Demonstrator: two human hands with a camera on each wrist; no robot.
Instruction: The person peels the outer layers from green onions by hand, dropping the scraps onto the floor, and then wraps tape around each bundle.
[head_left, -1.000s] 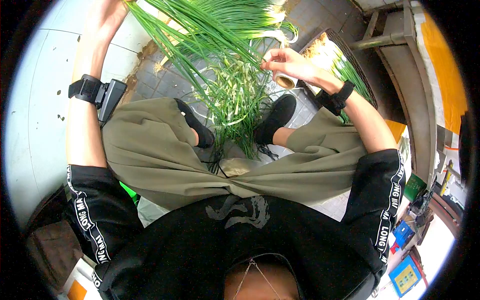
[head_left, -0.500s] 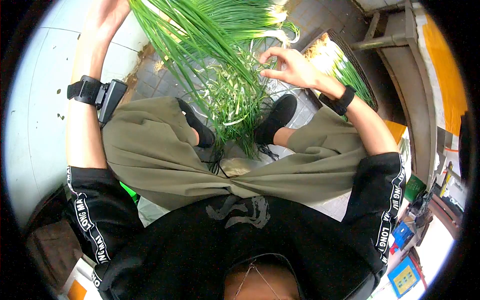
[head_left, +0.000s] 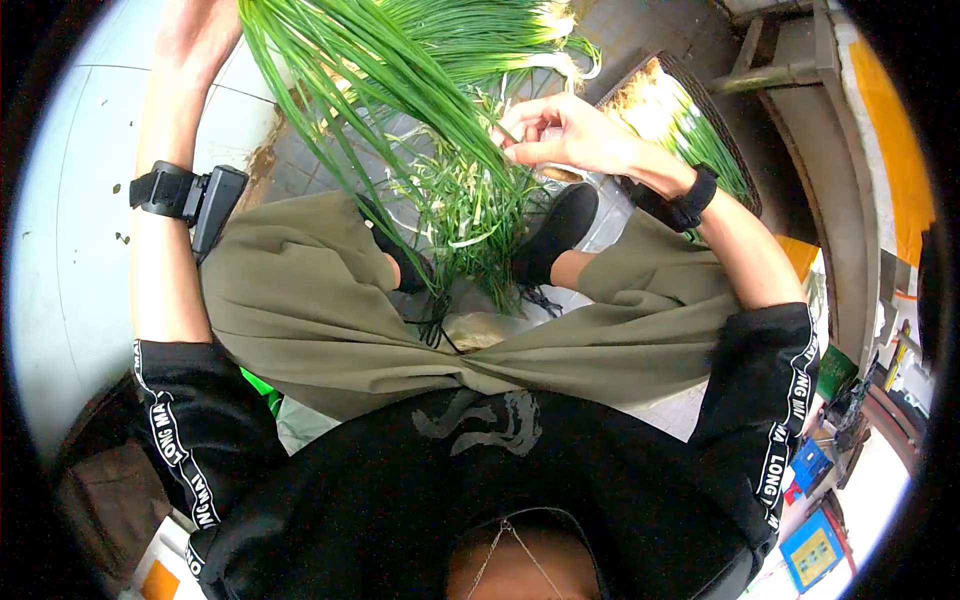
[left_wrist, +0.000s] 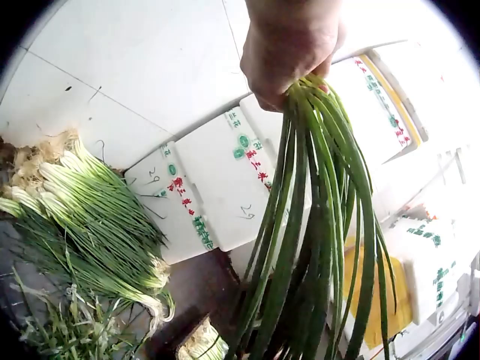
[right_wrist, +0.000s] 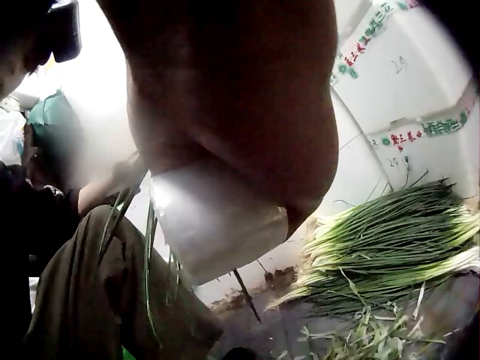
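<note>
My left hand (head_left: 198, 42) grips a bunch of scallions (left_wrist: 319, 180). From the fist in the left wrist view, their long green leaves fan downward. The head view shows them slanting across toward my right hand (head_left: 572, 135). My right thumb and forefinger come together right at the hanging leaf tips. Tucked in the right palm is a small white roll (right_wrist: 217, 225); the end of its brown core peeks out below the hand in the head view. Leaf trimmings (head_left: 470, 205) lie heaped on the floor between my black shoes. The white ends of the gripped bunch are hidden.
A pile of scallions (left_wrist: 90, 202) lies on the floor ahead. To the right stands a dark crate (head_left: 745, 165) with more scallions in it. White foam boxes (left_wrist: 206, 176) with printed tape stand by the tiled wall. A metal-legged bench (head_left: 800, 75) stands at far right.
My right hand lifted off the leaves with finger and thumb apart, then came back left to the leaf tips. My left hand and its scallions moved slightly left.
</note>
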